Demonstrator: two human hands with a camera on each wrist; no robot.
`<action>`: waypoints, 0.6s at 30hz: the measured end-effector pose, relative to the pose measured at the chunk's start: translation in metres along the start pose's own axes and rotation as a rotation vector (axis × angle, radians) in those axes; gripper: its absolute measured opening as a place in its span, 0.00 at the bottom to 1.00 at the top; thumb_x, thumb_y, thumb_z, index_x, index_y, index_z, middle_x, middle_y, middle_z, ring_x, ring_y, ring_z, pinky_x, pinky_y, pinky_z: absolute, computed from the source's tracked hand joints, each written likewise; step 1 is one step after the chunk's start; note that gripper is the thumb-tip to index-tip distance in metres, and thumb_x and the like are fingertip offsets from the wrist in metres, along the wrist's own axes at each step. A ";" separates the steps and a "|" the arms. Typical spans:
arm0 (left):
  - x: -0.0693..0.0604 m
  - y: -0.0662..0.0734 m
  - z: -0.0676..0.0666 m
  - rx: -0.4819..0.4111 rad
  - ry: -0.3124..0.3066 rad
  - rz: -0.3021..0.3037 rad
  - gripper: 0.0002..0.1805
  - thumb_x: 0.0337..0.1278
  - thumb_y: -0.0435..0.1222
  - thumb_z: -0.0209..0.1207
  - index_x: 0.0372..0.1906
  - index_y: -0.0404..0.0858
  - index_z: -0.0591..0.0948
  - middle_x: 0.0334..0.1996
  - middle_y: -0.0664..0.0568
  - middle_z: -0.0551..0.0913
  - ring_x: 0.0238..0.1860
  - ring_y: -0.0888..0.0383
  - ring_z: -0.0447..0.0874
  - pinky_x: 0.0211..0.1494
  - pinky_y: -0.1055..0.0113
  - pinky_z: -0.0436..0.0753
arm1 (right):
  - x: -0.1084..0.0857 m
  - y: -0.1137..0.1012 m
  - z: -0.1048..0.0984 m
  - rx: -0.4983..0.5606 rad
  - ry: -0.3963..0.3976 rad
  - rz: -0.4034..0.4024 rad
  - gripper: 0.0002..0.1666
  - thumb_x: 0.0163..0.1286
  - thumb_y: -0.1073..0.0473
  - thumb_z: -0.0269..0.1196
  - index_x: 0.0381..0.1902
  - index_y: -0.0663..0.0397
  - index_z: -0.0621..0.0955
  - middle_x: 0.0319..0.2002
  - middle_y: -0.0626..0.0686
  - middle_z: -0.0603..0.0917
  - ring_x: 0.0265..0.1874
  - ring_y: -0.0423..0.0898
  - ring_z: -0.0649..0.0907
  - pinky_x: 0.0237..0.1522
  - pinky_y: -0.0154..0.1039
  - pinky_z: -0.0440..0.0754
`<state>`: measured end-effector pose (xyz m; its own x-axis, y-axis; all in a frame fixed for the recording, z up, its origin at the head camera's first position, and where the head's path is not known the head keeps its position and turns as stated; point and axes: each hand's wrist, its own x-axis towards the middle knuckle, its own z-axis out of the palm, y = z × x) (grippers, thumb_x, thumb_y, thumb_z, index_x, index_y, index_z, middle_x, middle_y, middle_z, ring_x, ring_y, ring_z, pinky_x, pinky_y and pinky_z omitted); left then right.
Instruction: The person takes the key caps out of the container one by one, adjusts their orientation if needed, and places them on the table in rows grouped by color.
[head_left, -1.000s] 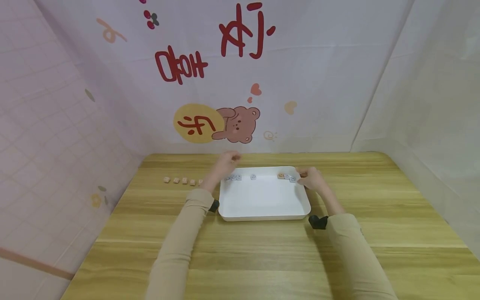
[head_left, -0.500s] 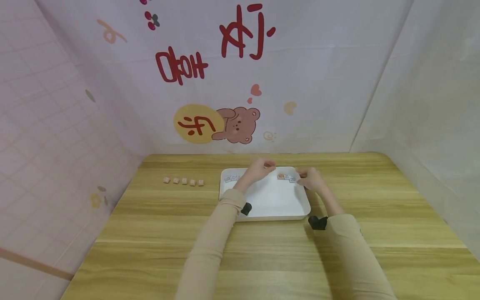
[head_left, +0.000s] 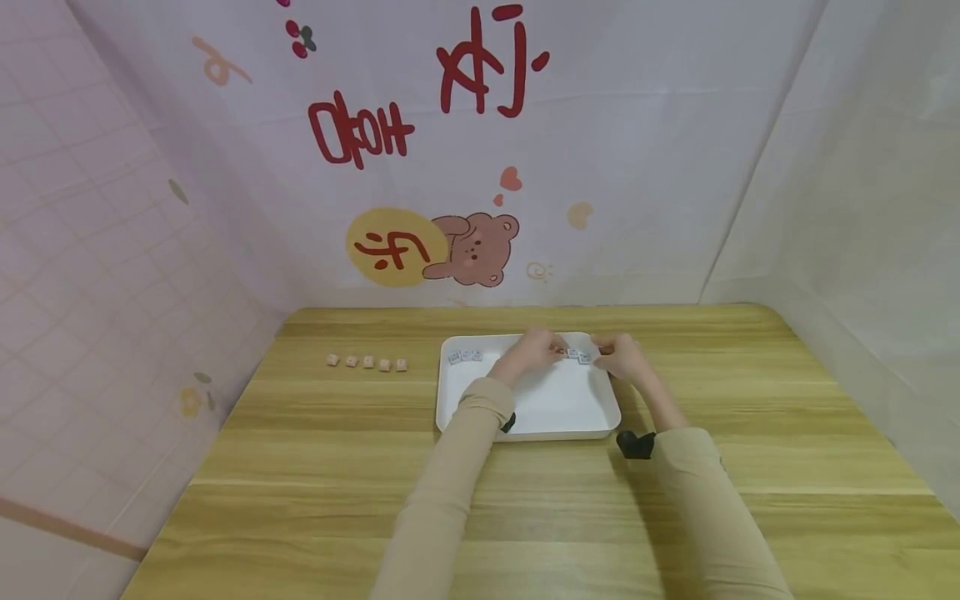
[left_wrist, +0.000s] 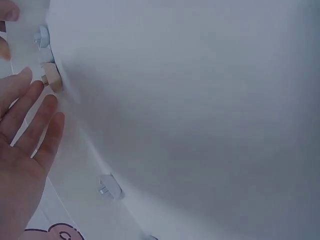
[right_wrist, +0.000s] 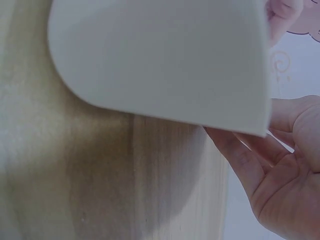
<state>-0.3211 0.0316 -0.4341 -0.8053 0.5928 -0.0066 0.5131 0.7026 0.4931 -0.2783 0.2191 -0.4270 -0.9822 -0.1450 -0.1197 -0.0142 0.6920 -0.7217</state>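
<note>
The wooden bench carries the white tray; my right hand grips its far right corner, thumb and fingers apart around the edge, plainest in the right wrist view. My left hand reaches over it, fingers loosely extended beside the orange piece in the tray; I cannot tell whether they touch. The left wrist view reveals a lone pale piece my arm hides from the head camera, which alone shows five beige pieces on the bench.

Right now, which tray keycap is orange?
The orange keycap beside the left hand, leftmost of the head view's right trio in the tray; the other tray keycaps in view look pale.
</note>
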 end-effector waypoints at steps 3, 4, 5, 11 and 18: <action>0.001 0.000 0.002 0.030 -0.014 0.009 0.14 0.61 0.31 0.58 0.51 0.37 0.83 0.51 0.50 0.85 0.55 0.56 0.81 0.60 0.70 0.77 | 0.000 0.000 0.000 -0.009 0.005 -0.007 0.29 0.65 0.69 0.56 0.64 0.71 0.67 0.57 0.74 0.75 0.56 0.65 0.78 0.44 0.45 0.85; 0.001 -0.001 0.002 0.024 -0.013 0.010 0.13 0.60 0.31 0.59 0.50 0.37 0.83 0.50 0.50 0.85 0.54 0.56 0.81 0.59 0.70 0.77 | -0.001 0.000 0.000 -0.013 0.009 -0.011 0.29 0.64 0.69 0.56 0.64 0.71 0.68 0.56 0.74 0.75 0.55 0.65 0.78 0.44 0.45 0.85; 0.001 -0.001 0.002 0.018 -0.013 0.011 0.13 0.60 0.31 0.59 0.49 0.37 0.83 0.48 0.49 0.86 0.53 0.56 0.82 0.58 0.70 0.78 | -0.001 0.000 0.000 -0.016 0.012 -0.014 0.29 0.64 0.69 0.56 0.64 0.71 0.68 0.56 0.74 0.75 0.55 0.65 0.78 0.43 0.45 0.85; 0.000 -0.005 0.003 0.045 -0.031 0.019 0.13 0.56 0.32 0.63 0.47 0.36 0.84 0.43 0.48 0.86 0.45 0.56 0.82 0.50 0.73 0.79 | 0.000 0.001 0.000 -0.016 0.017 -0.008 0.30 0.64 0.70 0.56 0.64 0.71 0.68 0.56 0.74 0.75 0.55 0.65 0.78 0.43 0.46 0.85; -0.006 -0.008 0.001 0.069 -0.059 -0.006 0.09 0.56 0.31 0.63 0.42 0.36 0.86 0.42 0.49 0.86 0.40 0.60 0.78 0.45 0.76 0.77 | 0.000 0.000 0.001 -0.007 0.007 0.012 0.30 0.64 0.70 0.56 0.65 0.70 0.67 0.58 0.73 0.74 0.56 0.65 0.77 0.46 0.47 0.85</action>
<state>-0.3196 0.0229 -0.4390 -0.7905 0.6094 -0.0612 0.5294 0.7301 0.4321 -0.2785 0.2186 -0.4277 -0.9836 -0.1316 -0.1234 -0.0037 0.6989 -0.7152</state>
